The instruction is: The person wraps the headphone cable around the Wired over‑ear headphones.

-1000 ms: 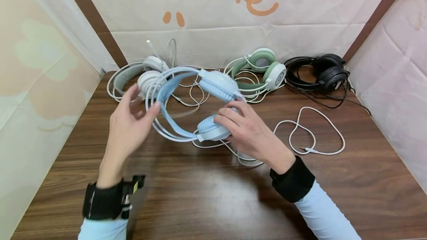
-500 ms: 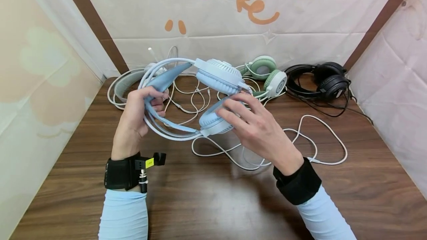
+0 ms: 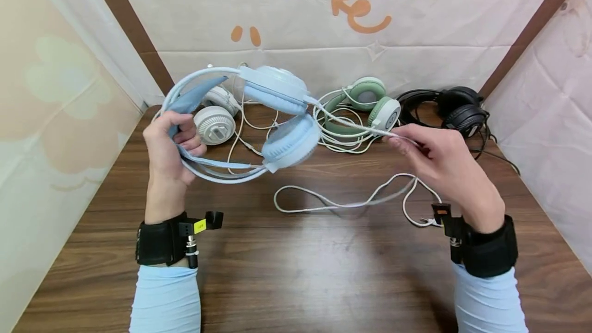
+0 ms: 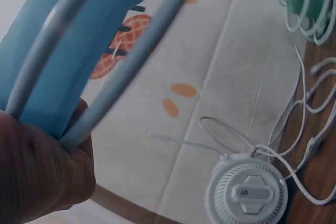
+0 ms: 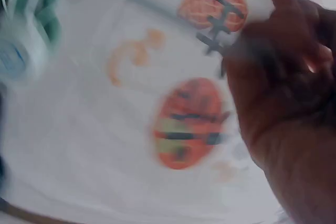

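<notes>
In the head view, light blue headphones [image 3: 291, 143] hang above the table, tilted, with both ear cups to the right. My left hand [image 3: 168, 153] grips their headband, fingers curled round the blue padded strap [image 4: 68, 51], as the left wrist view also shows. A white cable [image 3: 349, 122] runs taut from the upper ear cup to my right hand [image 3: 439, 161], which pinches it between thumb and fingers. The rest of that cable lies in a loose loop on the table, its plug near the right wrist. In the right wrist view my right hand is dark and blurred.
White headphones [image 3: 216, 125] with a boom mic lie behind the blue ones at back left. Green and white headphones [image 3: 384, 114] sit at back centre-right, beside black headphones [image 3: 462, 112]. All stand on a brown wooden table [image 3: 296, 271] walled by printed cloth [image 3: 305, 30].
My left hand has closed round the headband and shifted the headphones left. My right hand has left the ear cups and slid right along the cable, drawing it straight.
</notes>
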`<act>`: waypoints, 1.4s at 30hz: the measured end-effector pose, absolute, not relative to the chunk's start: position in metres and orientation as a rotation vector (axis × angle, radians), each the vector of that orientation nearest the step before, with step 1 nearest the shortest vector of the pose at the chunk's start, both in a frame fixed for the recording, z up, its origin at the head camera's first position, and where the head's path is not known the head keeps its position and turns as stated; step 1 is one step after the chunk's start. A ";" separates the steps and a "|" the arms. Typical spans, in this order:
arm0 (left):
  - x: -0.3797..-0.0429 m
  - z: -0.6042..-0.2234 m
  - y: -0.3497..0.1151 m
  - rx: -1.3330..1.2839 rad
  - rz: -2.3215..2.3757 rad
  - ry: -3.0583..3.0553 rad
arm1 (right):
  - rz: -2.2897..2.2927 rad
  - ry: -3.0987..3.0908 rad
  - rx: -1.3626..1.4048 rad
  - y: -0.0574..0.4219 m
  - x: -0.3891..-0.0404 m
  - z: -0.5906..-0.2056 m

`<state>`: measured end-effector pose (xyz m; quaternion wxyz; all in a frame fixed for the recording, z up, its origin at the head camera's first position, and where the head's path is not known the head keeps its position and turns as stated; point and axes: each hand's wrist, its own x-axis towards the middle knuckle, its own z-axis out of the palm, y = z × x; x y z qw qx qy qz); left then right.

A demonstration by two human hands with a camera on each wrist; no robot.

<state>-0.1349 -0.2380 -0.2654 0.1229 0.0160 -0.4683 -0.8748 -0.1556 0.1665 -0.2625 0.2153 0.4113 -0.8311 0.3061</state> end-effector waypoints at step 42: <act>-0.147 -0.283 -0.215 0.230 -3.000 -0.429 | 0.810 -2.339 1.414 0.072 -0.151 -0.300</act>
